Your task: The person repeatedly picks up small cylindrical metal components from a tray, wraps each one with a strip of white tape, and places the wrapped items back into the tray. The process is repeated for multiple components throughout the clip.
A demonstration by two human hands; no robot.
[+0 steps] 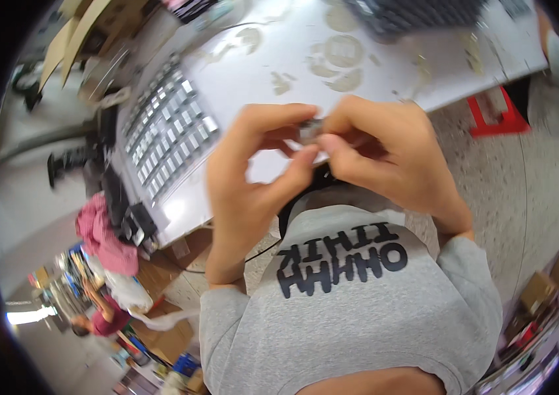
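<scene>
A small greyish, metallic-looking piece (309, 130) is held up between my two hands, above the near edge of the white table. On one side, my left hand (243, 161) pinches it between thumb and index finger. From the other side, my right hand (388, 141) closes on it with thumb and fingertips. The fingers cover much of the piece and it is blurred, so its exact kind does not show. Left of my left hand lies a tray (192, 124) with rows of small shiny rectangular parts.
Round translucent yellowish pieces (344, 51) and scraps lie on the white table (226, 82). At its far side sits a black ridged tray (418, 14). A red stool (500, 113) stands right, and pink checked cloth (103, 234) hangs left. Another person (109, 319) is in the background.
</scene>
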